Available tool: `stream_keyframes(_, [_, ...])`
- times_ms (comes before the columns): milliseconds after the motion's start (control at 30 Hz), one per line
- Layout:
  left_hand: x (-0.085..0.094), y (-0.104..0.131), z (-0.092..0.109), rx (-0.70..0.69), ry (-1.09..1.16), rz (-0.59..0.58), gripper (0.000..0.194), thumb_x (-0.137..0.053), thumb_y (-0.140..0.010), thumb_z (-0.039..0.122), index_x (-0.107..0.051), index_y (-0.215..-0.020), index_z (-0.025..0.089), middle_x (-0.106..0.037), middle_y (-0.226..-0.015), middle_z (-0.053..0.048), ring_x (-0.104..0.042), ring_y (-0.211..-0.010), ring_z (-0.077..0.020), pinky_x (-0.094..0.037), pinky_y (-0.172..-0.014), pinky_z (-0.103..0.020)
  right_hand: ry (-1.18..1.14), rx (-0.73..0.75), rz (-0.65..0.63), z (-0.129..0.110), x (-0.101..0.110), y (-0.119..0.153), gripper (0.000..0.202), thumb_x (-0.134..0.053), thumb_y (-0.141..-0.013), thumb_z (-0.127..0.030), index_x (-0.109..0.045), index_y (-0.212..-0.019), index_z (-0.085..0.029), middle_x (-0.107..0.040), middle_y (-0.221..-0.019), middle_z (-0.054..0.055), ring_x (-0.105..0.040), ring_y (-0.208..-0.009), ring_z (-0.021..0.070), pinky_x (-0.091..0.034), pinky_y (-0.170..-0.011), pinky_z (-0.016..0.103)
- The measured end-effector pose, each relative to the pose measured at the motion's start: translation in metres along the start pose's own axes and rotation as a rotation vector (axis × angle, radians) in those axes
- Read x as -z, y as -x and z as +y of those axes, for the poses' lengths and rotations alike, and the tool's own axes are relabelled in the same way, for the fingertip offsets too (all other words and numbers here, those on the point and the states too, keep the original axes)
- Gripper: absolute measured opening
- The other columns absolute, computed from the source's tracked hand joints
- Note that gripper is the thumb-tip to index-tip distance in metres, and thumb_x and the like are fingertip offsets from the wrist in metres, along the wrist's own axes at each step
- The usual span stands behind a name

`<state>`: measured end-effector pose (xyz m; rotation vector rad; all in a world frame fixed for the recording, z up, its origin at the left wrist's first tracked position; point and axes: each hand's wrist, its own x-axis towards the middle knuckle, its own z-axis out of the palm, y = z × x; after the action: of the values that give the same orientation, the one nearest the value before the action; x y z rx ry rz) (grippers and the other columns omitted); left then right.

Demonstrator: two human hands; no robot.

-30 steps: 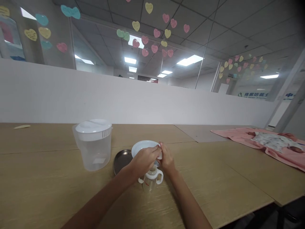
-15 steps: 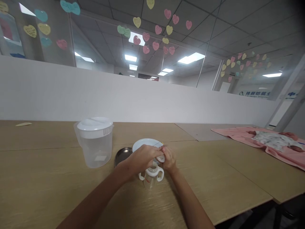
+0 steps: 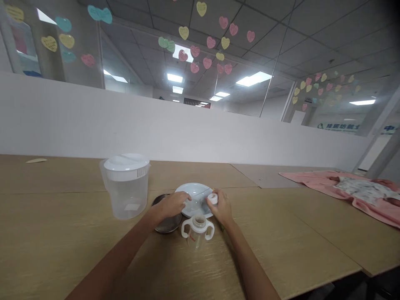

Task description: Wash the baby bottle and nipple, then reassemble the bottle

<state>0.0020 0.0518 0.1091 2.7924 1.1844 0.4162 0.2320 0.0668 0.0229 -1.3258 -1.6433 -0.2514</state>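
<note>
A clear baby bottle with a white two-handled collar stands upright on the table, its mouth uncovered. Behind it lies a white bowl with a thin stick-like thing across it. My right hand is closed on a white bottle cap over the bowl's right side. My left hand reaches over the bowl's left edge, fingers loosely bent and apart, and I see nothing in them. Below this hand is a round metal dish, partly hidden by it.
A lidded clear plastic pitcher stands to the left. At far right a baby doll in patterned clothes lies on a pink towel. A flat pale piece rests at the back left, before a white wall.
My hands have come apart. The left moved left, away from the cap, while the right keeps the cap. More of the bowl and the bottle's mouth shows.
</note>
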Motion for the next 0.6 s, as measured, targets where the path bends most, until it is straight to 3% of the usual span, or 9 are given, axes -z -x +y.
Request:
stream_keyframes(100, [0.016,0.004,-0.003,0.012,0.002,0.082,0.036,-0.040,-0.081,0.017,-0.058,-0.112,0.021,-0.062,-0.120,-0.005,-0.057,-0.110,-0.0189,-0.044,-0.095,-0.032,-0.022,-0.043,-0.179,0.001,0.000,-0.002,0.026,-0.054,-0.080,-0.042,-0.064,-0.083,-0.018,-0.067,-0.086,0.008,-0.057,-0.085,0.0224,-0.041,-0.080,0.034])
stream_keyframes(200, [0.058,0.017,0.002,0.088,-0.047,0.258,0.037,-0.035,-0.086,0.024,-0.059,-0.115,0.019,-0.062,-0.121,-0.006,-0.056,-0.112,-0.0209,-0.042,-0.096,-0.035,-0.027,-0.049,-0.307,0.001,0.000,-0.003,0.026,-0.054,-0.081,-0.041,-0.067,-0.075,-0.019,-0.068,-0.079,0.006,-0.057,-0.084,0.0215,-0.040,-0.079,0.031])
stream_keyframes(267, [0.088,0.033,0.003,0.250,-0.111,0.357,0.039,-0.032,-0.089,0.030,-0.058,-0.116,0.019,-0.063,-0.120,-0.007,-0.057,-0.109,-0.0234,-0.043,-0.094,-0.037,-0.021,-0.040,-0.346,0.001,0.000,-0.003,0.028,-0.054,-0.081,-0.042,-0.069,-0.073,-0.020,-0.068,-0.080,0.006,-0.057,-0.087,0.0212,-0.039,-0.082,0.031])
stream_keyframes(367, [0.123,0.060,-0.004,0.548,-0.216,0.414,0.040,-0.032,-0.089,0.038,-0.057,-0.115,0.022,-0.067,-0.107,-0.007,-0.061,-0.099,-0.0271,-0.047,-0.084,-0.041,0.004,-0.021,-0.406,0.001,-0.002,-0.003,0.029,-0.054,-0.081,-0.043,-0.071,-0.075,-0.021,-0.068,-0.083,0.006,-0.056,-0.091,0.0209,-0.037,-0.084,0.031])
stream_keyframes(467, [0.137,0.079,-0.019,0.735,-0.344,0.517,0.046,-0.031,-0.089,0.045,-0.055,-0.119,0.020,-0.059,-0.115,-0.014,-0.056,-0.106,-0.0333,-0.048,-0.082,-0.046,-0.002,-0.021,-0.460,0.001,-0.002,-0.003,0.028,-0.054,-0.081,-0.041,-0.071,-0.077,-0.020,-0.068,-0.085,0.006,-0.056,-0.091,0.0209,-0.036,-0.085,0.032])
stream_keyframes(600, [0.132,0.085,-0.043,0.961,-0.279,0.685,0.062,-0.025,-0.088,0.055,-0.047,-0.128,0.014,-0.046,-0.125,-0.024,-0.051,-0.112,-0.0401,-0.045,-0.084,-0.050,-0.045,-0.046,-0.468,0.002,-0.002,0.000,0.024,-0.055,-0.079,-0.036,-0.069,-0.090,-0.020,-0.069,-0.083,0.004,-0.056,-0.092,0.0207,-0.036,-0.088,0.033])
